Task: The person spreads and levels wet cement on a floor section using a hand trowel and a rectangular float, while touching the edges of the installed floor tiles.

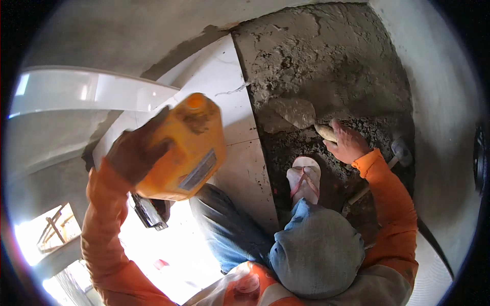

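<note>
Left of centre, a yellow-orange jug (178, 133), smeared dark, bears a grey label (198, 171). The person's sleeves (392, 191) are orange, the jeans (316, 255) faded blue. Upper right, mortar (347, 56) is mottled grey-brown; the trowel handle (325, 133) is tan.

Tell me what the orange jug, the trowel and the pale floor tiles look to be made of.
The orange jug looks like moulded plastic, slightly glossy, with rounded edges. The trowel probably has a metal blade, thin, flat and dulled by gray residue; its handle may be wood, being tan and rounded. The floor tiles look ceramic or porcelain: smooth, pale, with straight joints.
</note>
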Demonstrator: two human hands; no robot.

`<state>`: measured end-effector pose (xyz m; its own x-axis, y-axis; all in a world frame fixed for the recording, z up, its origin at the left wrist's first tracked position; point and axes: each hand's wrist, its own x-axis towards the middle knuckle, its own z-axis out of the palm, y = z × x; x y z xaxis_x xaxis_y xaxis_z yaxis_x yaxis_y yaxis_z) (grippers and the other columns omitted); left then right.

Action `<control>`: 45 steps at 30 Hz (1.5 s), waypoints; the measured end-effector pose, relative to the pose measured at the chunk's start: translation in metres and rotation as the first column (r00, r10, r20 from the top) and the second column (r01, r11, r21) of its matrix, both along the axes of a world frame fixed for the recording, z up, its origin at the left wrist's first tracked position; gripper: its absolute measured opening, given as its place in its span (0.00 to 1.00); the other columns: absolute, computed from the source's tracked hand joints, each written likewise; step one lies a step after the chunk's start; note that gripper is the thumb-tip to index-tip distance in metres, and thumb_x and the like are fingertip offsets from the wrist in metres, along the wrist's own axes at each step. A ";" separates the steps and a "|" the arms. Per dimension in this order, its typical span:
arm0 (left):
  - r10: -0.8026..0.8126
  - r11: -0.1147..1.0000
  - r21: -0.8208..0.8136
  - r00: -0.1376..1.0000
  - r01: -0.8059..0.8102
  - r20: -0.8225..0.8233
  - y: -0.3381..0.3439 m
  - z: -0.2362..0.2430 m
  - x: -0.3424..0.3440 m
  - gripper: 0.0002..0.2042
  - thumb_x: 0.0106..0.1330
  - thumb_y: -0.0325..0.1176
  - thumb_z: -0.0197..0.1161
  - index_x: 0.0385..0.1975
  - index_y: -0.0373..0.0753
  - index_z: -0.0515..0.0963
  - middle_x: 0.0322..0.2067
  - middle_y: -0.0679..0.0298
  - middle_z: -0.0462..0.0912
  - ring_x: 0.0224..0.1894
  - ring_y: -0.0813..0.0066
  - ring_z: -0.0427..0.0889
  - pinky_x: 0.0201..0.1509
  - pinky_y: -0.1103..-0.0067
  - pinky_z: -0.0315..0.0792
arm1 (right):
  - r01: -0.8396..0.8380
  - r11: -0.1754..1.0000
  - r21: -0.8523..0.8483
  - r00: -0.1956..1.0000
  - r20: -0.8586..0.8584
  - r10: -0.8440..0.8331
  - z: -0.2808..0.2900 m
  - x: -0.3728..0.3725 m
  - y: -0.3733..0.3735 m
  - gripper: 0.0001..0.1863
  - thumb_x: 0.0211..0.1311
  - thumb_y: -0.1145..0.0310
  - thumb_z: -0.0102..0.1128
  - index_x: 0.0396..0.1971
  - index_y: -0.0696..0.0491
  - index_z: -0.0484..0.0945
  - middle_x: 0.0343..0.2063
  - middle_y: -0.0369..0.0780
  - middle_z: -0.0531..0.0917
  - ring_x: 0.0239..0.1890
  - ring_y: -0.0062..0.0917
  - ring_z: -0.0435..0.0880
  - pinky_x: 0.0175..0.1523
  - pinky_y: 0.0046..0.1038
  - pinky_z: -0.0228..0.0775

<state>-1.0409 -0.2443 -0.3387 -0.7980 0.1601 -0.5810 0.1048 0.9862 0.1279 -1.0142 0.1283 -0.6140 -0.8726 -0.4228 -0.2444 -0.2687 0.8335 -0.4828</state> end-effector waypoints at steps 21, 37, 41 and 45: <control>0.906 0.201 0.264 0.077 -0.943 -0.416 -0.115 0.041 0.429 0.29 0.63 0.42 0.58 0.63 0.40 0.59 0.14 0.72 0.68 0.12 0.87 0.61 0.15 0.86 0.55 | -0.461 0.855 0.239 0.885 0.191 0.424 0.053 -0.125 -0.069 0.28 0.55 0.43 0.54 0.40 0.54 0.77 0.34 0.47 0.81 0.38 0.40 0.80 0.46 0.40 0.70; 0.731 -0.246 0.650 -0.578 -0.719 -0.363 -0.139 -0.108 0.577 0.33 0.62 0.47 0.60 0.64 0.42 0.57 0.14 0.71 0.65 0.14 0.86 0.63 0.17 0.86 0.57 | -0.374 0.927 0.035 0.918 0.156 0.364 0.025 -0.110 -0.057 0.26 0.55 0.44 0.55 0.37 0.54 0.76 0.29 0.49 0.80 0.35 0.46 0.79 0.41 0.42 0.70; 0.851 -0.104 0.235 -0.209 -0.966 -0.482 -0.168 -0.100 0.584 0.31 0.65 0.43 0.55 0.65 0.41 0.53 0.33 0.55 0.72 0.32 0.70 0.71 0.34 0.75 0.65 | -0.258 0.946 0.197 0.965 0.106 0.241 0.029 -0.144 -0.066 0.26 0.55 0.45 0.54 0.40 0.54 0.75 0.31 0.51 0.81 0.33 0.47 0.79 0.40 0.39 0.72; 0.586 -0.012 -0.588 0.471 -0.809 -0.660 -0.122 -0.087 0.505 0.28 0.64 0.38 0.54 0.63 0.39 0.56 0.56 0.46 0.66 0.56 0.53 0.68 0.60 0.63 0.60 | -0.223 0.973 0.062 0.966 0.144 0.213 0.052 -0.131 -0.060 0.24 0.56 0.49 0.56 0.41 0.56 0.76 0.31 0.52 0.80 0.34 0.45 0.80 0.42 0.39 0.72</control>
<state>-0.5357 -0.3668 -0.4259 -0.3007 -0.9402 0.1603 -0.7935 0.1534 -0.5889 -1.1452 0.0679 -0.5621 -0.7180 -0.5743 -0.3933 -0.3846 0.7983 -0.4635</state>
